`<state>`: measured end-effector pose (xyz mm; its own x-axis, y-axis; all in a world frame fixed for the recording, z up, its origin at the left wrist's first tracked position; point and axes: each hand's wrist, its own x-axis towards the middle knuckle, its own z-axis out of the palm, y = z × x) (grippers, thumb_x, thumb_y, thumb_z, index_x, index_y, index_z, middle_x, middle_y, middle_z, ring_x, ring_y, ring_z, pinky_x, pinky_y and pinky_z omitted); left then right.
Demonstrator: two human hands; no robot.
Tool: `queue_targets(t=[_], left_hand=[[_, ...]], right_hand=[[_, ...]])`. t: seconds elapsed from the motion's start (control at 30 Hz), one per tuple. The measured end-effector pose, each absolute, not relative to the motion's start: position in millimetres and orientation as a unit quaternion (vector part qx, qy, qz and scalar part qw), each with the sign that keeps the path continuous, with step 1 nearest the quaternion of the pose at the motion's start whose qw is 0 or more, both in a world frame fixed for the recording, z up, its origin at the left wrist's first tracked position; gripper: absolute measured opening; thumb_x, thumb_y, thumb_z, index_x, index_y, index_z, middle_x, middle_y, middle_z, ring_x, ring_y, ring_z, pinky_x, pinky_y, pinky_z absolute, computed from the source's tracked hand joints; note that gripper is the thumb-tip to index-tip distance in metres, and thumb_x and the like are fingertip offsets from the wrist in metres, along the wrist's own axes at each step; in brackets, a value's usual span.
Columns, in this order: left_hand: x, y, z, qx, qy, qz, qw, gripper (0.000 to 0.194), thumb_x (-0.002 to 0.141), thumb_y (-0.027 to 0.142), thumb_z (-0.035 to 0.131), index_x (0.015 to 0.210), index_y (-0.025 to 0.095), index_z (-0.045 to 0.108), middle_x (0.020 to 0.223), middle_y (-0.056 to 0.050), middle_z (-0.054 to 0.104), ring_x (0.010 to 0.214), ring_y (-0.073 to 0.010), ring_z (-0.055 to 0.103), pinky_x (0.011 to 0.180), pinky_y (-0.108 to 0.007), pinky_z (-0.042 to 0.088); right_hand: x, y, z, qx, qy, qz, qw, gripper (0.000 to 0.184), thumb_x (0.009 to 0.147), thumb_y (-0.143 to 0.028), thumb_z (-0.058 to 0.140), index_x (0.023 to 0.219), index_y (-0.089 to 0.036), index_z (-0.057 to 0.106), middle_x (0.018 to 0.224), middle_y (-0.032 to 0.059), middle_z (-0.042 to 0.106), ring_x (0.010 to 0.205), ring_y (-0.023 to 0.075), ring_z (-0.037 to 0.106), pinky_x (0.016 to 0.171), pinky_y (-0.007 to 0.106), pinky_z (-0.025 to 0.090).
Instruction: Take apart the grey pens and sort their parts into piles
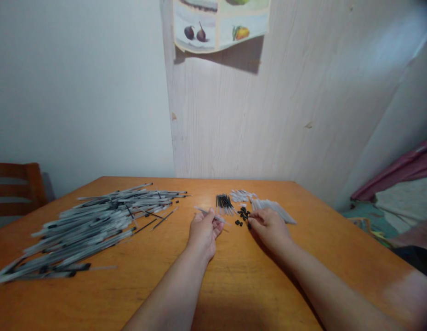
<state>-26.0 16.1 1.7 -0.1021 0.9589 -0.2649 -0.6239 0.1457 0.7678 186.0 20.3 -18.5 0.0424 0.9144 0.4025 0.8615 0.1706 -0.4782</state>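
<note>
My left hand (202, 230) is closed around a thin clear pen tube (208, 213) that sticks out to the upper left and lower right of the fingers. My right hand (268, 225) rests on the wooden table (234, 285) with its fingertips pinched at a small heap of black caps (243, 214). Just behind the caps lies a bundle of black refills (224, 203), and a stack of clear tubes (273, 209) lies partly hidden behind my right hand. Small clear plastic bits (242, 196) sit further back.
A large pile of assembled grey and black pens (92, 225) covers the table's left side. A wooden chair (16, 188) stands at the far left. A fruit poster (220, 23) hangs on the wall. Cloth and bedding (399, 184) lie to the right.
</note>
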Motion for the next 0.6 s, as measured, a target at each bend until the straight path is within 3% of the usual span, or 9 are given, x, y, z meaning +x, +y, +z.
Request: queue_targets(t=[0.27, 0.6], left_hand=[[-24.8, 15.6, 3.2, 0.211, 0.422, 0.616, 0.630, 0.018, 0.093, 0.026, 0.062, 0.084, 0.018, 0.050, 0.071, -0.002, 0.064, 0.055, -0.0066, 0.059, 0.058, -0.019, 0.054], [-24.5, 15.0, 3.5, 0.214, 0.424, 0.615, 0.630, 0.017, 0.094, 0.024, 0.060, 0.084, 0.018, 0.049, 0.072, -0.002, 0.063, 0.056, -0.0067, 0.059, 0.059, -0.019, 0.054]], right_hand=[[172.9, 13.3, -18.1, -0.666, -0.705, -0.032, 0.243, 0.019, 0.087, -0.035, 0.062, 0.093, -0.027, 0.078, 0.103, 0.0078, 0.067, 0.099, 0.0263, 0.052, 0.076, 0.035, 0.031], [175.6, 13.8, -16.7, -0.660, -0.695, -0.031, 0.283, 0.019, 0.090, -0.033, 0.058, 0.094, -0.025, 0.075, 0.099, 0.0083, 0.068, 0.098, 0.0269, 0.053, 0.081, 0.037, 0.035]])
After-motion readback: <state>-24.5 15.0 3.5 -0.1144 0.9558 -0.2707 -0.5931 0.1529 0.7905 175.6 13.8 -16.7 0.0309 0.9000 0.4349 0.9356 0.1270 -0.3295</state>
